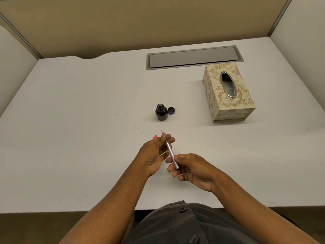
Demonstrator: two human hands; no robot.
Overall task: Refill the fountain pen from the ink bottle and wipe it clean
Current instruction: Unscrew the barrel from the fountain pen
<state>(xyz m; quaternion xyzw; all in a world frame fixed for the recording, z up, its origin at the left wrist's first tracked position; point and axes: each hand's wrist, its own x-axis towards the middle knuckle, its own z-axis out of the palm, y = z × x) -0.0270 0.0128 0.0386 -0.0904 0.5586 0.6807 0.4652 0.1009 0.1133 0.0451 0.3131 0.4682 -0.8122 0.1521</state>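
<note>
Head view, nearest first: a dark buttoned shirt [184,224] at the worktop's front edge, with both bare forearms reaching out over the white worktop [73,120]. Right hand [191,169]: fingers closed round the rear end of the fountain pen [171,154]. Left hand [155,152]: fingers pinched on the pen's forward section, nib end pointing away from the person. Pen is held clear of the surface, slanting up and to the left. Something pink shows at the left fingertips; whether it is part of the pen or a separate piece cannot be told.

Beyond the hands, the ink bottle [161,112] stands upright and uncapped, dark inside. Its cap [171,110] lies just beside it on the right, open side up. Faint specks mark the surface near the bottle.

Further back and to the right, a patterned beige tissue box [228,93] with an oval opening on top. Behind it, a grey cable hatch [194,57] set flush in the worktop. Tan partition panels [140,23] enclose the back; pale panels close both sides.
</note>
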